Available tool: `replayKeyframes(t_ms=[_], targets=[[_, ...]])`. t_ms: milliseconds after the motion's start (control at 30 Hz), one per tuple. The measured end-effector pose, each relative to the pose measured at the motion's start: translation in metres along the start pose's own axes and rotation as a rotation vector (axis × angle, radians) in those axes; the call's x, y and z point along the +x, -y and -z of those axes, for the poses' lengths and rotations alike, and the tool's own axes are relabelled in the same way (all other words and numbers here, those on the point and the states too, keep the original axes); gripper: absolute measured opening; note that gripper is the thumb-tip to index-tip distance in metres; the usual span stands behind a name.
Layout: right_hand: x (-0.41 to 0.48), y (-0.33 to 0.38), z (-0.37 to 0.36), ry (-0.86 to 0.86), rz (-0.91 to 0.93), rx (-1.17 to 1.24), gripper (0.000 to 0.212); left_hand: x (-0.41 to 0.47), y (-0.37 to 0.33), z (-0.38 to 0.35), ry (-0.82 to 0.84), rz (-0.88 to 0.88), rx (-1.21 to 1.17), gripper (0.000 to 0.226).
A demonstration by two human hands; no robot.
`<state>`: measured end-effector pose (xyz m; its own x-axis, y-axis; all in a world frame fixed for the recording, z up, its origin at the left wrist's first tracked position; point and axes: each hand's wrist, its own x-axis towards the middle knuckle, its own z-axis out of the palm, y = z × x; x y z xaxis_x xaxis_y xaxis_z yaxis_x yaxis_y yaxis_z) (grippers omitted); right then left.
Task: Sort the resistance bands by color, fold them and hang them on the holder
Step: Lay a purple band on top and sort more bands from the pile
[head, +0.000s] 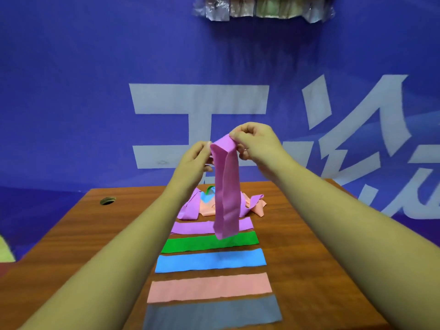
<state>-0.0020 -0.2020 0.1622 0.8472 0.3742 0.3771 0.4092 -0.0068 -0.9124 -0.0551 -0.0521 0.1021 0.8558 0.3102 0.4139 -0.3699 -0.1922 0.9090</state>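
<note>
Both hands hold up a purple band [226, 191] above the wooden table [304, 234]; it hangs doubled, its lower end near the flat bands. My left hand [195, 160] pinches its top left edge, and my right hand [256, 141] pinches the top right. Flat on the table lie, from far to near, a purple band [190, 226], a green band [209, 244], a blue band [210, 260], a pink band [209, 287] and a grey band [212, 313]. Behind them sits a loose pile of bands [252, 203], purple, pink, blue and green.
A blue banner with large white characters [200, 98] fills the background. A round cable hole [107, 200] sits at the table's far left. Shiny wrapped items [262, 7] hang at the top of the banner. A yellow object [4, 251] shows at the left edge.
</note>
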Motion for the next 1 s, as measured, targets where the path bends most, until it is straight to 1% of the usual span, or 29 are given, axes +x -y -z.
replayKeyframes(t_ms=[67, 100, 200, 233, 267, 333, 367, 433, 500, 533, 633, 700, 800, 867, 900, 1000], targets=[[-0.006, 0.003, 0.001, -0.016, -0.025, 0.025, 0.01, -0.01, -0.006, -0.002, -0.031, 0.007, -0.07, 0.046], [-0.008, 0.004, 0.001, -0.026, -0.036, 0.031, 0.01, -0.014, -0.009, -0.004, -0.031, -0.005, -0.071, 0.045], [-0.015, 0.006, 0.003, -0.043, -0.065, 0.034, 0.012, -0.023, -0.011, -0.009, 0.018, -0.074, 0.035, 0.016], [-0.017, 0.006, 0.004, -0.046, -0.075, 0.043, 0.013, -0.025, -0.013, -0.011, 0.022, -0.088, 0.048, 0.011], [-0.02, 0.006, 0.005, -0.051, -0.084, 0.055, 0.013, -0.027, -0.014, -0.012, 0.009, -0.096, 0.032, 0.011], [-0.023, 0.005, 0.007, -0.076, -0.105, 0.088, 0.014, -0.029, -0.016, -0.014, -0.028, -0.109, -0.042, 0.023], [-0.024, 0.004, 0.008, -0.093, -0.119, 0.111, 0.014, -0.029, -0.017, -0.014, -0.032, -0.132, -0.038, 0.029], [-0.025, 0.002, 0.01, -0.117, -0.151, 0.168, 0.012, -0.031, -0.017, -0.014, -0.005, -0.21, 0.083, 0.032], [-0.026, 0.001, 0.012, -0.108, -0.186, 0.217, 0.011, -0.032, -0.015, -0.014, 0.005, -0.287, 0.252, 0.023], [-0.028, 0.001, 0.012, -0.099, -0.2, 0.225, 0.011, -0.032, -0.015, -0.014, -0.012, -0.315, 0.296, 0.017], [-0.031, 0.0, 0.013, -0.087, -0.189, 0.178, 0.01, -0.032, -0.016, -0.016, -0.066, -0.318, 0.289, 0.008], [-0.033, -0.002, 0.016, -0.053, -0.149, 0.139, 0.012, -0.03, -0.017, -0.017, -0.085, -0.272, 0.235, 0.007], [-0.039, -0.011, 0.02, 0.042, -0.14, 0.078, 0.03, -0.025, -0.019, -0.014, -0.158, -0.187, 0.065, 0.011], [-0.044, -0.019, 0.019, 0.109, -0.179, 0.015, 0.041, -0.021, -0.02, -0.012, -0.206, -0.161, 0.021, 0.013], [-0.048, -0.024, 0.017, 0.151, -0.197, -0.003, 0.04, -0.019, -0.02, -0.011, -0.217, -0.156, 0.02, 0.015], [-0.058, -0.036, 0.012, 0.273, -0.214, -0.065, 0.029, -0.017, -0.018, -0.012, -0.221, -0.112, -0.009, 0.019]])
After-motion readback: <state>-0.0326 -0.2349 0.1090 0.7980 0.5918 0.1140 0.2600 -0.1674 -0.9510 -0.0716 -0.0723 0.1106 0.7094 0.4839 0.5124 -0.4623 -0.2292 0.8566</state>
